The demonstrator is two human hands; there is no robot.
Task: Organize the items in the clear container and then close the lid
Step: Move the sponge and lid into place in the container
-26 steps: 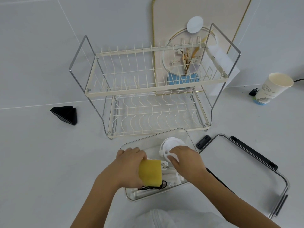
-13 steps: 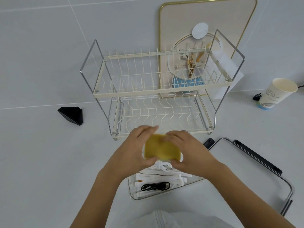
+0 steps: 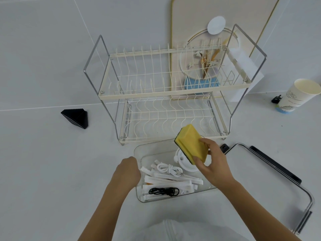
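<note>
While the right hand (image 3: 212,164) holds the yellow sponge (image 3: 192,144) up in the air, its fingers (image 3: 204,141) wrap around the near end of it, with the thumb on the dark underside. The sponge is tilted and hangs over the far right part of the clear container (image 3: 139,152), not touching anything below. The left hand (image 3: 128,169) sits at the left wall of the container, and its fingers are curled in (I cannot tell if they grip the rim or just rest there). Inside the container lie white plastic sticks (image 3: 173,180) in a messy pile, a coiled white cable (image 3: 167,168) on top of them, and a coiled black cable (image 3: 164,191) near the front wall. A round white thing (image 3: 184,160) sits in the far right corner, partly hidden under the sponge. The container stands open on the white surface (image 3: 52,171). Its lid (image 3: 260,173), with a metal frame and dark clips, lies flat just beside it on the right. A two-level dish rack (image 3: 165,94) stands right behind the container. A paper cup (image 3: 295,96) stands far off to the right, and a black triangle block (image 3: 75,117) lies off to the left.
</note>
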